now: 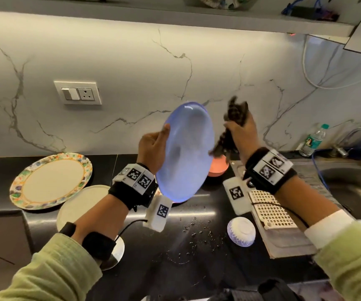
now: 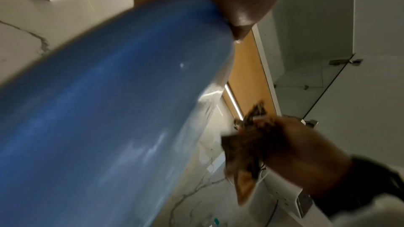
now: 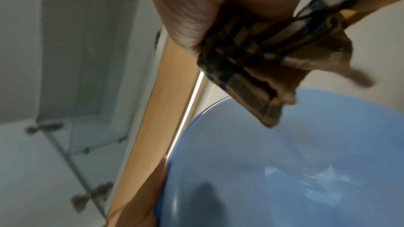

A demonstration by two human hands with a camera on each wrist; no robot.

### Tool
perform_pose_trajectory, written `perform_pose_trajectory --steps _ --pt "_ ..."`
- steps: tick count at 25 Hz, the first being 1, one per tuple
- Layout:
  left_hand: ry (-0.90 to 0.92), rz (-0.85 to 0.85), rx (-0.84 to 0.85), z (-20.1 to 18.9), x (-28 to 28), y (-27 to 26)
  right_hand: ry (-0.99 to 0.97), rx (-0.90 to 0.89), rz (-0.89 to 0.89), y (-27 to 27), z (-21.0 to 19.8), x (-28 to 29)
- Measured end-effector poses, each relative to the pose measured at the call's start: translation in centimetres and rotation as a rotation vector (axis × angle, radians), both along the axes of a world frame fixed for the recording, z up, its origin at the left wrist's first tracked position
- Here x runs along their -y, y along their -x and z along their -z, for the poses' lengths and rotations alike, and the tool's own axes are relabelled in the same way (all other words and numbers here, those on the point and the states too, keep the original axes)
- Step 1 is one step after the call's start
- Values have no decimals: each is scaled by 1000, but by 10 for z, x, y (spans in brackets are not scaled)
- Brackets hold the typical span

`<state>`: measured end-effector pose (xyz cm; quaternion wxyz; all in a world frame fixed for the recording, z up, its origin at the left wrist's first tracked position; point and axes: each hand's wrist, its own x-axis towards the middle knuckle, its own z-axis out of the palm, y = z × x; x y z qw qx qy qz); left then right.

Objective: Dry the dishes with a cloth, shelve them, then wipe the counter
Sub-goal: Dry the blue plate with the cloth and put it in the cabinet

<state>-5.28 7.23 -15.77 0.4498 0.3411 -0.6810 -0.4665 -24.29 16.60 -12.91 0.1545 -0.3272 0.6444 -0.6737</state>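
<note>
Left hand (image 1: 152, 146) grips the left rim of a blue plate (image 1: 186, 153), thumb on the near face, fingers curled behind; plate held up on edge, tilted, above the black counter (image 1: 197, 253). The plate is smooth, glossy, round and shallow, with blurred streaks showing in the left wrist view (image 2: 98, 127). Right hand (image 1: 243, 132) is clenched round a bunched checked cloth (image 1: 232, 124), dark brown and tan, soft woven fabric, ends sticking out above and below the fist; cloth just beside the plate's right edge, contact unclear. In the right wrist view the cloth (image 3: 262, 58) hangs over the plate face (image 3: 284, 170).

On the counter: floral-rimmed round plate (image 1: 51, 181), plain cream plate (image 1: 77, 211) partly under it, pink bowl (image 1: 217, 168) behind the blue plate, small white ribbed bowl (image 1: 241, 231) upside down, white plastic grid rack (image 1: 268, 209), scattered water drops (image 1: 197, 233). Steel sink (image 1: 353, 183) at right, marble-pattern wall (image 1: 131, 72) behind.
</note>
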Motion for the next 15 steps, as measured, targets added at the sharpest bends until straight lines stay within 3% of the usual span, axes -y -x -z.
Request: perform_pose_trajectory --steps 2,5,7,10,15 --pt "-14 66 23 6 -8 7 31 -288 -166 -22 -13 17" --pt "-149 101 -140 4 -6 10 -178 -794 -250 -66 4 20" --pt "-222 121 -273 3 -3 5 -116 -954 -300 -80 21 14" --pt "-269 164 -326 9 -5 -5 -80 -1056 -343 -82 43 6" --pt "-225 -23 -250 8 12 -11 -142 -1658 -389 -82 106 -23"
